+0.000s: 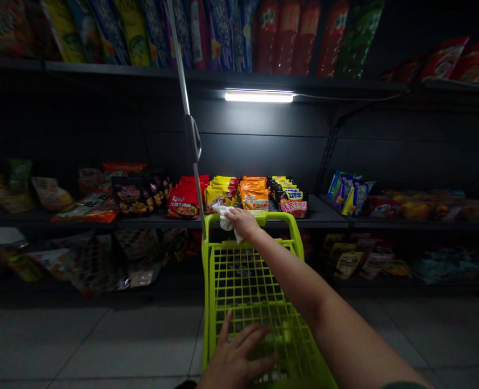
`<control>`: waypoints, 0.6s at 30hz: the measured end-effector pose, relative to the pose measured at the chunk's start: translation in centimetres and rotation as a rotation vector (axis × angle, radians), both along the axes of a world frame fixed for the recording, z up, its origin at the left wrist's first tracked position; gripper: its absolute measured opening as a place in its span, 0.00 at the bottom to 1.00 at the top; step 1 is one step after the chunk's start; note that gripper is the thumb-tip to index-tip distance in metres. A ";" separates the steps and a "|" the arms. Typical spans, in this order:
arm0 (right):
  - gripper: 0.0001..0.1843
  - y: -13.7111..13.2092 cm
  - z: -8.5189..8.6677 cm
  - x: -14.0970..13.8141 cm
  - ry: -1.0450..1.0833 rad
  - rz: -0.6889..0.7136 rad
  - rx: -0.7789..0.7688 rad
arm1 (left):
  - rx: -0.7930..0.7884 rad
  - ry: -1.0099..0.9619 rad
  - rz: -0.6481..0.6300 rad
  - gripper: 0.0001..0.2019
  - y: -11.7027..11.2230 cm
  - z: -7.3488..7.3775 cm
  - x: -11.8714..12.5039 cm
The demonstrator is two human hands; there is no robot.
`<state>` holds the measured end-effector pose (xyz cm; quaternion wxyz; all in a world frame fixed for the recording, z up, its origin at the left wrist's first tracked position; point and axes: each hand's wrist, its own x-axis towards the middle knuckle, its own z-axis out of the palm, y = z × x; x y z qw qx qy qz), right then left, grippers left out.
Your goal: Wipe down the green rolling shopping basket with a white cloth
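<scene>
Right arm (316,302) outstretched, left hand (234,361) splayed

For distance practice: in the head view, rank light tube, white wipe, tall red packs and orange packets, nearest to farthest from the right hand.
1. White wipe, in the right hand
2. Orange packets, shelf beyond
3. Light tube, above them
4. Tall red packs, upper shelf

Place: We are in a shop, by all signs a dimly lit grocery aisle.
Shelves: We face dark display shelves (324,216) in stacked tiers, with a glowing tube lamp (259,96) under the upper one.
Stock: We count four rows of noodle packets (254,196) (red, yellow, orange and black), below tall bright snack packs (221,38).
Cart: We see a lime-green shopping cart (280,216) before the shelving.
Floor: We note pale square tiles (142,346).
</scene>
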<state>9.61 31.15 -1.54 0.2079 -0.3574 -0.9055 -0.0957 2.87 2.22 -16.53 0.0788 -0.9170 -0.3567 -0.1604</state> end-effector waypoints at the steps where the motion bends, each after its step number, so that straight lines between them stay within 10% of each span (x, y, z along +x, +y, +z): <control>1: 0.19 0.4 0.1 1.9 0.012 -0.025 -0.007 | -0.030 0.003 0.000 0.37 0.0 0.3 -0.1; 10: 0.15 0.0 1.7 20.3 0.040 -0.521 -0.149 | -0.435 0.017 0.045 0.48 -0.8 5.2 0.8; 18: 0.21 -6.2 -3.1 17.4 0.117 -0.457 -0.182 | -0.309 -0.038 0.082 0.44 -2.2 5.8 1.7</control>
